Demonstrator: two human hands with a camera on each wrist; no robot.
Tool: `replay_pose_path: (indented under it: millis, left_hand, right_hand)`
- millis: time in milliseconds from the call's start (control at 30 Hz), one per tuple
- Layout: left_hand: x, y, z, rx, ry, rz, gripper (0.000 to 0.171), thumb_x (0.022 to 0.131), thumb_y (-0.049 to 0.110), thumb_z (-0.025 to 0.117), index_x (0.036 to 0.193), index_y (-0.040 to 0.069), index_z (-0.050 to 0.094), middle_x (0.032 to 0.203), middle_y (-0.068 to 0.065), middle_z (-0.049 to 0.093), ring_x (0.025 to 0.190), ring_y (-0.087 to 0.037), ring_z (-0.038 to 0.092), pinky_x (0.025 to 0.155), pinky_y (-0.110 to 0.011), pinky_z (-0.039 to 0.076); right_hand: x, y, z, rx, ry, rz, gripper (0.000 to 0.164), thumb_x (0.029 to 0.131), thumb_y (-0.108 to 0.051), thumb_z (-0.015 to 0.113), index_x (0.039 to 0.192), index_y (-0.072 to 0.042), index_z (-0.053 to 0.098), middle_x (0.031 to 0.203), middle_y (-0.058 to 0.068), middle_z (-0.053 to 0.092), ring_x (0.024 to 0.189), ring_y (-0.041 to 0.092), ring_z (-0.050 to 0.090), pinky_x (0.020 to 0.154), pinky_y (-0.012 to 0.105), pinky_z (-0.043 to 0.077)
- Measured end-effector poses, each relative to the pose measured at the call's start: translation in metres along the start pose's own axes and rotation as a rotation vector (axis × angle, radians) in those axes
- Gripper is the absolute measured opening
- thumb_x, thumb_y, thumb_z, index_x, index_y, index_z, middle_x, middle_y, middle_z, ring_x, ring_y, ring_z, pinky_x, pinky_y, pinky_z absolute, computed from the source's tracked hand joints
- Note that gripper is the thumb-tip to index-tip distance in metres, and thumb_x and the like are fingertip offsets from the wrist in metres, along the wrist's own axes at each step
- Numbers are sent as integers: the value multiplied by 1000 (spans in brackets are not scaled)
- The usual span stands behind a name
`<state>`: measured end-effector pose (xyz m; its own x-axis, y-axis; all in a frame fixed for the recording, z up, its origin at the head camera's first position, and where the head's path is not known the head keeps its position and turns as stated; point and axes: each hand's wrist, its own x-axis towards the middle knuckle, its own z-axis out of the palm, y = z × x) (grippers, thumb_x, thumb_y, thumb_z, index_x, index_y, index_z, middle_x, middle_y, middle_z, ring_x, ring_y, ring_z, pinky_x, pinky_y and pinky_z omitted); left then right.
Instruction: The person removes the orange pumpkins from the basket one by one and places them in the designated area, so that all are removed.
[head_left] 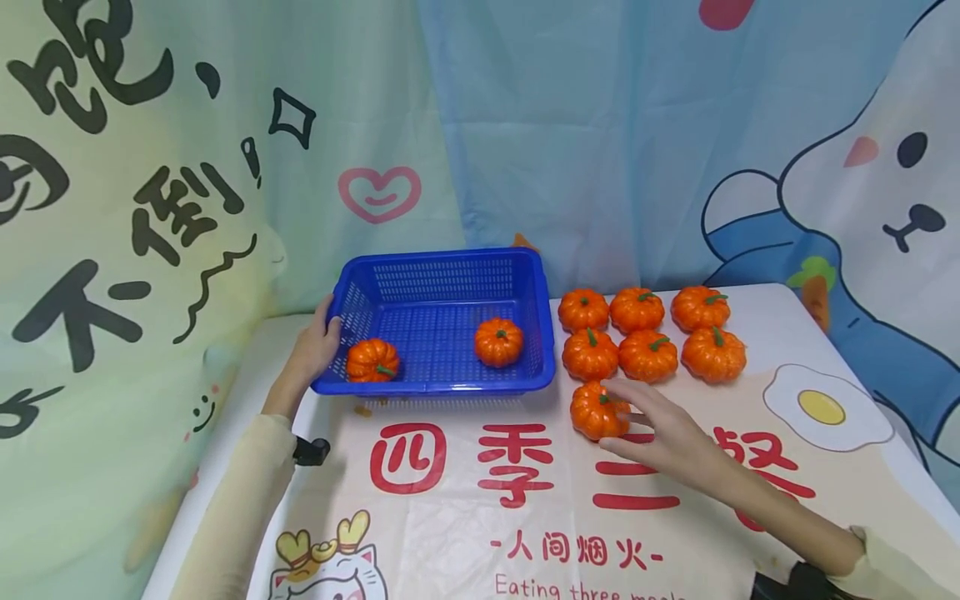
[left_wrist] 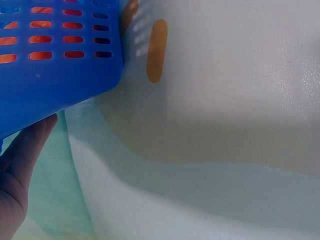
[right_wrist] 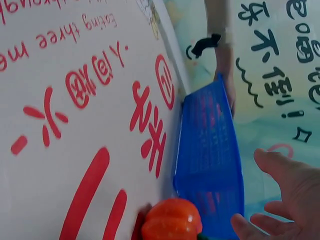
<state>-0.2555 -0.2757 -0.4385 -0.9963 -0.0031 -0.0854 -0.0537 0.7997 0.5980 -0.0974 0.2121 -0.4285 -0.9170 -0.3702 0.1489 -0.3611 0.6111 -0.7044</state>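
Observation:
A blue plastic basket point(head_left: 442, 387) stands on the table with two small orange pumpkins inside, one pumpkin point(head_left: 372, 360) at its front left, the other pumpkin point(head_left: 498, 342) toward the right. My left hand point(head_left: 313, 346) rests against the basket's left side, its visible fingers fairly straight; the left wrist view shows fingers point(left_wrist: 31, 142) along the outer wall. Beside the nearest loose pumpkin point(head_left: 597, 411) is my right hand point(head_left: 667, 429), thumb and fingers spread, partly covering it in the head view. The right wrist view shows the hand point(right_wrist: 295, 200) apart from that pumpkin point(right_wrist: 172, 220).
Several more pumpkins point(head_left: 648, 356) sit in two rows right of the basket. A printed cloth point(head_left: 450, 517) with red lettering covers the table, and a patterned curtain point(head_left: 525, 150) hangs behind it.

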Motion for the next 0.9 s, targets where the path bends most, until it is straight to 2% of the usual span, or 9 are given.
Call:
replay_pose_path:
  millis: [133,200,367,433,633,800,900]
  left_hand:
    - [-1,-1,-1,-2,3,-3,58,105,29,22,157,10,6,152,-34,28,133,-55,37,112,-63,27]
    - [-2,-1,-2,-6,-1,-7,58,105,30,22,157,10,5,153,-34,27,134,-55,37,112,-63,27]
    - [-3,0,-4,-9,-1,-15,58,105,30,22,157,10,4,153,-33,26,134,-55,36,113,-63,26]
    - [-3,-1,-5,-8,5,-14,58,105,31,22,157,11,5,154,-32,26,135,-55,36,113,-63,26]
    - [-3,-1,-7,-6,12,-13,58,105,30,22,157,11,5,154,-32,26,135,-54,36,113,-63,26]
    - [-3,0,-6,-8,12,-9,58,105,28,24,157,10,6,154,-32,26,135,-54,35,114,-62,26]
    - [-2,0,-3,-17,-3,-2,58,105,28,25,157,10,7,154,-31,26,136,-53,35,114,-62,26]
  right_hand:
    - [-3,-9,1,51,-47,7,62,83,-25,77,136,-7,53,137,13,56,121,31,57,86,39,57]
    - [-4,-13,2,97,-68,0,58,84,-25,75,135,-8,55,136,12,57,121,25,58,87,31,57]
    - [-5,-25,6,192,-123,-19,54,85,-26,74,134,-10,56,132,11,61,114,18,63,87,26,56]
    - [-5,-30,7,213,-143,-27,54,86,-26,73,135,-9,56,131,12,62,114,22,64,87,31,57]
    - [-4,-38,10,270,-173,-31,52,87,-24,72,135,-11,56,131,14,61,116,27,62,87,28,56]
    - [-6,-42,11,274,-164,-12,49,88,-25,71,134,-14,58,130,11,63,113,16,65,87,29,56]
    - [-10,-43,11,270,-169,2,48,89,-25,70,134,-14,58,129,12,63,112,13,65,86,31,57]
